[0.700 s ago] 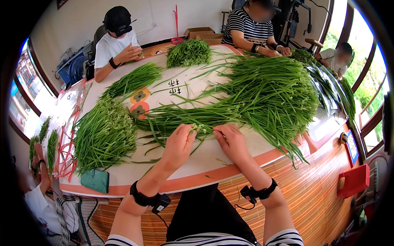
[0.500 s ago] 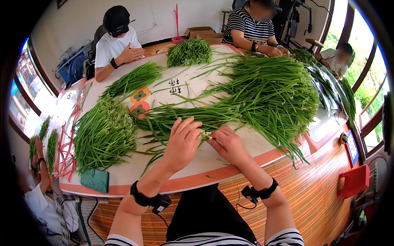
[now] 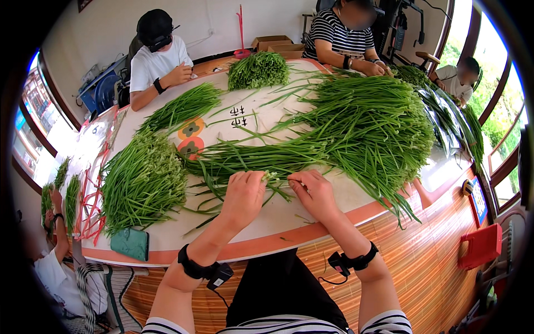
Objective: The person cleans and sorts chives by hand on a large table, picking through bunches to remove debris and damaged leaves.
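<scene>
My left hand (image 3: 245, 195) is closed around a few flowering chive stalks (image 3: 271, 176), their pale bud tips poking out past its thumb side. A short gap to the right, my right hand (image 3: 316, 193) is pinched at the fingertips; whatever it holds, if anything, is too small to make out. Both hands are above the near part of the table. Just beyond them lies a loose row of long green chives (image 3: 250, 158). It runs toward a big heap of chives (image 3: 372, 128) on the right. Another thick pile (image 3: 144, 181) lies to the left, bud ends facing right.
A green phone case or wallet (image 3: 129, 244) lies near the table's front edge (image 3: 222, 256). Red ties (image 3: 92, 206) are at the left. More chives (image 3: 258, 70) sit at the far side. Several people work around the table. A red stool (image 3: 479, 246) stands on the floor at right.
My hands have drawn slightly apart and my left hand has come down and nearer, its fingers now curled over. Across the table, the person in the black cap has brought their hands together.
</scene>
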Demonstrator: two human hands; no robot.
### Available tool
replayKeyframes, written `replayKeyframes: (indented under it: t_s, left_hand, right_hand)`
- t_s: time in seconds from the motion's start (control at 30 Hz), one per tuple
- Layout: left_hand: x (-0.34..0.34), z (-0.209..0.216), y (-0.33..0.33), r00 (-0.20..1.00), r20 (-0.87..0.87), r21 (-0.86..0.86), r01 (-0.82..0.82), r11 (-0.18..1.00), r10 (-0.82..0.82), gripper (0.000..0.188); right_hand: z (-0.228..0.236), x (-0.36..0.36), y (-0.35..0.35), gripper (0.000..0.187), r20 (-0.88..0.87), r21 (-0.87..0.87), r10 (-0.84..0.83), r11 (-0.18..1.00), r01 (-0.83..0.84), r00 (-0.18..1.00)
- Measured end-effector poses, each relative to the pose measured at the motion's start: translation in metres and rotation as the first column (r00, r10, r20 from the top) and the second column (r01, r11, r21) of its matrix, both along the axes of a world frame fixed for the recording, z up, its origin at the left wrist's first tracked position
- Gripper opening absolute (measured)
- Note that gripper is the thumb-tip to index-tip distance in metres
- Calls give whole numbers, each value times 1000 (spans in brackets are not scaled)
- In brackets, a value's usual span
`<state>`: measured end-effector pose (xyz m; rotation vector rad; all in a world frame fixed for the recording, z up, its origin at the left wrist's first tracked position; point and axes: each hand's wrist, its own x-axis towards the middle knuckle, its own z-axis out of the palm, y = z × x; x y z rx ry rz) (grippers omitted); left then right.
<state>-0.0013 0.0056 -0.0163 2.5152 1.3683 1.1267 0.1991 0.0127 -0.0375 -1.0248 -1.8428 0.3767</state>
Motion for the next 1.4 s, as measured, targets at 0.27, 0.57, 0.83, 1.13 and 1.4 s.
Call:
replayKeyframes:
  t_s: [0.27,0.57,0.83,1.13,1.4]
  left_hand:
    - [8,4,-10,990,47,-240,142,960,-134,20]
    - [6,7,-9,995,44,-281,103,954,-95,20]
    - [2,3,-5,996,80,-262,58,963,-38,23]
    - [-2,10,2,978,207,-280,37,959,23,20]
    - [-2,11,-1,977,-178,63,130,990,-117,21]
  right_hand:
    - [6,-5,-7,13,80,30,117,992,-120,990]
    - [0,-3,-4,13,-9,-37,42,998,-42,999]
    - [3,-4,-3,14,-31,-43,-22,999,21,999]
    - [1,-1,0,10,216,87,19,995,-39,976]
    - [5,-7,-7,11,153,-12,123,992,-122,981]
